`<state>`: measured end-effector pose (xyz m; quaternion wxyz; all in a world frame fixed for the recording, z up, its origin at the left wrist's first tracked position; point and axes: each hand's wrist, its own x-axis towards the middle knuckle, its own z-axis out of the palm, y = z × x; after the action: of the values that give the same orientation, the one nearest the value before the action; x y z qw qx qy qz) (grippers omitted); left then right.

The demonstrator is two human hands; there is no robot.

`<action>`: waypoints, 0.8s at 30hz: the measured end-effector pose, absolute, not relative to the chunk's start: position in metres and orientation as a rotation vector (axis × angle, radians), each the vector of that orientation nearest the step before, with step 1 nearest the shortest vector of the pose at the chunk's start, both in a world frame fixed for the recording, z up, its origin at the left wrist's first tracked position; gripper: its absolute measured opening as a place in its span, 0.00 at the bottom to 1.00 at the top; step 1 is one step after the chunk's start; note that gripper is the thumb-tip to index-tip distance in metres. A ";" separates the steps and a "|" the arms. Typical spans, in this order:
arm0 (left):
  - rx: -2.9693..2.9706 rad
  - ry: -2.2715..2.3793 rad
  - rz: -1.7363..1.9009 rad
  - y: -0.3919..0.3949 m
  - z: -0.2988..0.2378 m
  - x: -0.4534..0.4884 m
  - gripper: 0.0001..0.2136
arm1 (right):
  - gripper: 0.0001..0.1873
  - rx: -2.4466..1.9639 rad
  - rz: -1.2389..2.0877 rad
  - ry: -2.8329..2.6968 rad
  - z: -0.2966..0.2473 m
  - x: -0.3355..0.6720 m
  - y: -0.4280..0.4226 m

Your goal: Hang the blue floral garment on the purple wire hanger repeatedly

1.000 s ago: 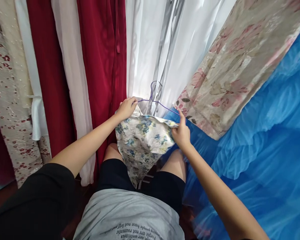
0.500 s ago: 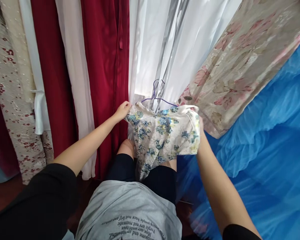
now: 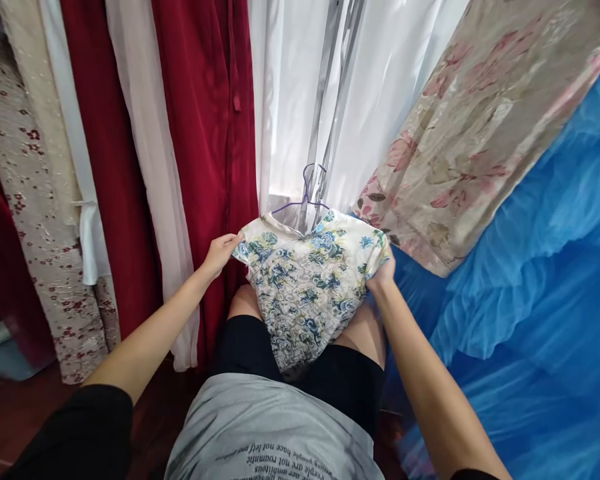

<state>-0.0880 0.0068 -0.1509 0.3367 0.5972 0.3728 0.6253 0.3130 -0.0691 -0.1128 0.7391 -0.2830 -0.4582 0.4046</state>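
Note:
A white short-sleeved dress (image 3: 307,273) with blue, green and yellow flowers hangs in front of my thighs, its lower part falling between my legs. Its shoulders sit on a purple hanger (image 3: 306,199), whose hook stands up free above the collar. My left hand (image 3: 223,253) pinches the edge of one sleeve, fingers closed. At the opposite sleeve, my right hand (image 3: 383,272) is closed on the cloth; the sleeve covers part of its fingers.
Dark red cloth (image 3: 200,133) and a pale pink panel (image 3: 145,160) hang on the left. White cloth (image 3: 300,100) hangs ahead. At right are a beige floral garment (image 3: 450,160) and blue tulle (image 3: 545,313). A light blue bin (image 3: 15,357) stands at far left.
The right sleeve, bunched and raised before, now lies spread out to the side. Both hands have come slightly lower, and the dress front faces up more evenly on the hanger.

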 end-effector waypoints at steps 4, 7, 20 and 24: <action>1.478 0.941 1.679 -0.004 -0.162 -0.078 0.21 | 0.25 -0.701 0.853 -1.003 -0.101 0.325 -0.072; 1.503 0.922 1.704 -0.002 -0.145 -0.068 0.18 | 0.27 -0.749 0.707 -1.055 -0.069 0.323 -0.074; 2.003 0.891 1.743 -0.004 -0.052 -0.071 0.06 | 0.11 -0.728 0.352 -1.679 -0.018 0.216 -0.145; 1.828 0.645 1.826 -0.024 -0.054 -0.060 0.16 | 0.19 -0.494 0.363 -2.196 -0.043 0.193 -0.217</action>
<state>-0.0602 -0.0237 -0.0541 0.2372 0.6669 0.2352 0.6661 0.1931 -0.2172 -0.0432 0.4176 -0.1970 -0.8751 0.1447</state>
